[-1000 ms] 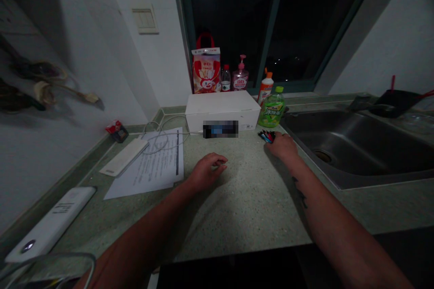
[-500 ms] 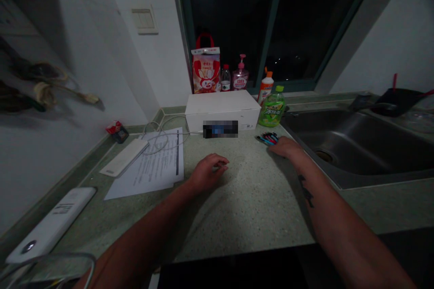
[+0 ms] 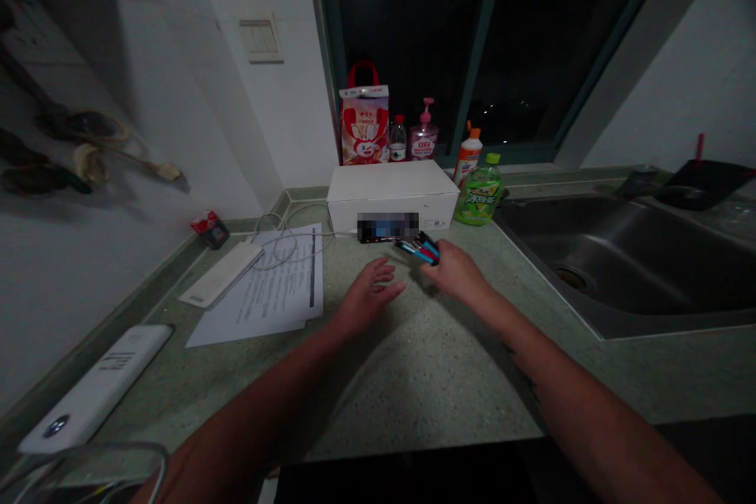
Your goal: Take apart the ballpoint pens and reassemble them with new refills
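Observation:
My right hand is closed around a bundle of several pens, some blue, some red and some dark, above the speckled counter. The pens point left, and their tips come in front of a pixelated dark device at the white box. To the left of the pens, my left hand holds nothing; its fingers and thumb are apart and face the bundle. A gap separates the two hands.
Printed sheets lie at the left with a white power bank and a cable on them. Bottles, including a green one, and a red bag stand behind. A steel sink is at the right.
My right hand has lifted the pens from the counter by the green bottle and carried them left, toward my left hand. The fingers of my left hand have spread wider.

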The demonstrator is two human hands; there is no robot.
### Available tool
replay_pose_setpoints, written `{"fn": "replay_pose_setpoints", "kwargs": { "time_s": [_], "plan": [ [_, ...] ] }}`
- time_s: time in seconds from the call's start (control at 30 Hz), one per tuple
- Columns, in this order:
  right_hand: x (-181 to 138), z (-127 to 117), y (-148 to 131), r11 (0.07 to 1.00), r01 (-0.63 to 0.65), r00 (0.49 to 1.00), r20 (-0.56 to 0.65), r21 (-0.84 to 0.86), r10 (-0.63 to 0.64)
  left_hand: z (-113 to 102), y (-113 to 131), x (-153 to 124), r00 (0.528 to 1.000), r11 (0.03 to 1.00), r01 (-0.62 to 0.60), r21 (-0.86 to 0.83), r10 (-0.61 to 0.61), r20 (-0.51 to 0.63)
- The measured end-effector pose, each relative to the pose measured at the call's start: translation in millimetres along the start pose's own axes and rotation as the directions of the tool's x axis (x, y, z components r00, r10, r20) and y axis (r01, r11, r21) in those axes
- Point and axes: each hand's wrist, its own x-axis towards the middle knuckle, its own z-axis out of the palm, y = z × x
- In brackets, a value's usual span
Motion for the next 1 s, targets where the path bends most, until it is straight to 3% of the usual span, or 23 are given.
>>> {"fn": "replay_pose_setpoints", "kwargs": {
  "time_s": [0.13, 0.23, 0.33, 0.57, 0.73, 0.83, 1.0],
  "plan": [
    [-36.4, 29.7, -54.6, 0.932, 0.215, 0.974, 0.012, 0.294, -0.228, 10.4, 10.3, -6.3, 0.996, 0.968, 0.076, -0.238, -0.084, -0.025],
    [-51.7, 48.6, -66.0, 0.746, 0.469, 0.879, -0.174, 0.473, -0.443, 16.7, 20.4, -14.3, 0.984, 0.962, 0.085, -0.258, -0.122, -0.131],
    [-54.4, 56.9, -63.9, 0.63, 0.546, 0.836, -0.312, 0.552, -0.451, 19.0, 31.9, -19.8, 0.98, 0.988, 0.042, -0.15, -0.069, -0.187],
    [-50.8, 60.4, -63.0, 0.493, 0.541, 0.833, -0.355, 0.682, -0.423, 16.3, 37.3, -16.1, 0.964, 0.994, -0.076, 0.079, 0.094, -0.25],
    [-50.2, 67.5, -61.0, 0.466, 0.521, 0.851, -0.388, 0.715, -0.355, 21.7, 33.1, -11.2, 0.95, 0.984, -0.031, 0.178, 0.085, -0.301],
    [-48.2, 67.8, -58.3, 0.447, 0.499, 0.864, -0.382, 0.743, -0.329, 26.8, 33.3, -7.4, 0.947, 0.98, -0.063, 0.186, 0.118, -0.298],
    [-43.7, 77.6, -44.5, 0.45, 0.307, 0.95, -0.24, 0.839, -0.201, 31.2, 27.4, -0.1, 0.93, 0.99, -0.019, 0.137, 0.068, -0.361]
  ]
}}
